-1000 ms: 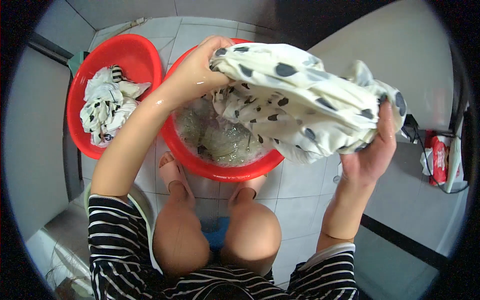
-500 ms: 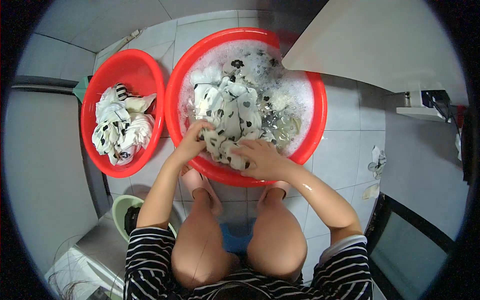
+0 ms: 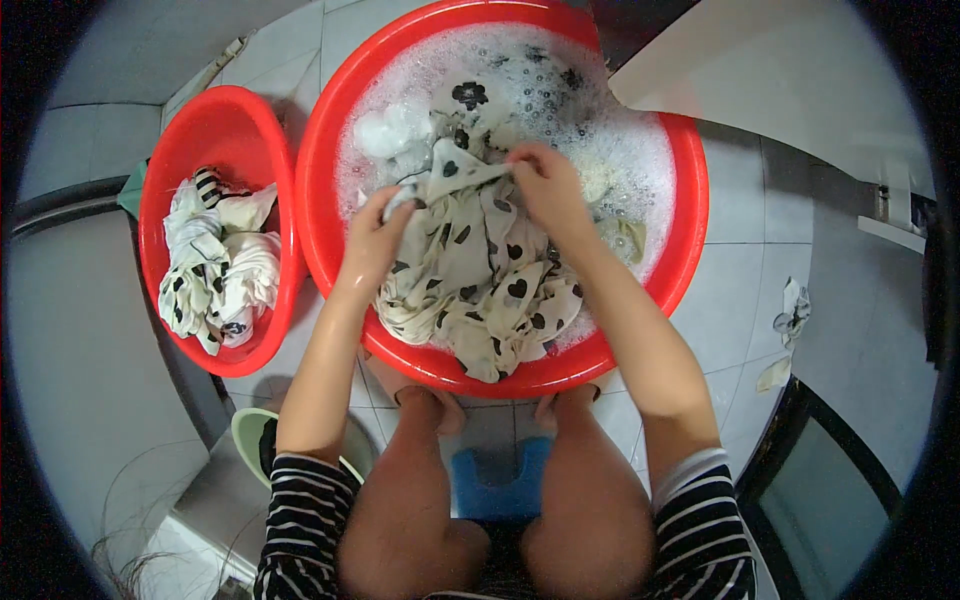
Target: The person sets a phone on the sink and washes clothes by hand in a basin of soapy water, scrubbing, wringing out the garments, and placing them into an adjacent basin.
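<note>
A white garment with black heart prints (image 3: 470, 265) lies bunched and wet in a large red basin (image 3: 690, 220) of sudsy water. Its near part is draped against the rim closest to me. My left hand (image 3: 376, 240) is closed on one part of its upper edge. On the other side my right hand (image 3: 548, 195) pinches that edge, so a strip of cloth is stretched between the two. Beyond them, pale cloth with a black flower print (image 3: 470, 96) pokes out of the foam. The garment's exact kind cannot be made out.
At left stands a smaller red oval basin (image 3: 288, 190) with white and patterned clothes (image 3: 250, 270). A pale green basin (image 3: 245, 440) is by my left elbow. Between my legs is a blue stool (image 3: 500, 485). A white panel (image 3: 770, 90) overhangs the large basin's far right.
Both hands have moved farther from me, the right one most, from the near rim to the garment's upper edge. The garment now spreads toward the near rim. The view has shifted closer.
</note>
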`<state>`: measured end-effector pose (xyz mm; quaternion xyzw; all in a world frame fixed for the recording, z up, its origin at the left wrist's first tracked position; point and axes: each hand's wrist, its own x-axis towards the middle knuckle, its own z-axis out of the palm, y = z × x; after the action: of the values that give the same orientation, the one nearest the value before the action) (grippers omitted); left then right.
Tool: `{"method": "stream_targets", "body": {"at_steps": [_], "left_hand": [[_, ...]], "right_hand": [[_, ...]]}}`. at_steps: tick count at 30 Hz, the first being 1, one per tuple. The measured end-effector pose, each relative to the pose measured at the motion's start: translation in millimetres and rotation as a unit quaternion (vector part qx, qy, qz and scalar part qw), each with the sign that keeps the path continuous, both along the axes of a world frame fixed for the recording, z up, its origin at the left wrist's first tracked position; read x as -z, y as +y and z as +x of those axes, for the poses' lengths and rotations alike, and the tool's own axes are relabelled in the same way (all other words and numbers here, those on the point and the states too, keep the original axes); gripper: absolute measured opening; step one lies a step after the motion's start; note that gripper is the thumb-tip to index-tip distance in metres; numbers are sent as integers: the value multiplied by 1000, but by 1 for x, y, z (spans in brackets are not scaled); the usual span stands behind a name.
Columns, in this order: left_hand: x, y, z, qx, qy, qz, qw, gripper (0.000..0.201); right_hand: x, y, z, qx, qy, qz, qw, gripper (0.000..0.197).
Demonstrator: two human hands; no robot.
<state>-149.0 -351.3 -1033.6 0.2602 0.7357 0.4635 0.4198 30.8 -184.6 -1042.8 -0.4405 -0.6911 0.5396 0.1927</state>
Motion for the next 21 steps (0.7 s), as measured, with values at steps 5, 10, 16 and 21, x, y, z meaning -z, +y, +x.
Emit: {"method": "stream_targets", "body": {"at_steps": [5, 10, 16, 21], "left_hand": [[-75, -12, 16, -82, -193, 145, 967, 20], [-117, -20, 0, -295, -190, 258, 900, 20], [-112, -56, -15, -67, -3, 10, 998, 23], [-79, -18, 24, 236, 398, -1, 887, 48]], "right_hand": [[-42, -20, 31, -42, 10, -22, 999, 14], [-75, -20, 75, 124, 111, -57, 984, 13], [-104, -44, 135, -6, -77, -37, 996, 8], [-83, -53, 101, -117, -207, 196, 951, 47]]}}
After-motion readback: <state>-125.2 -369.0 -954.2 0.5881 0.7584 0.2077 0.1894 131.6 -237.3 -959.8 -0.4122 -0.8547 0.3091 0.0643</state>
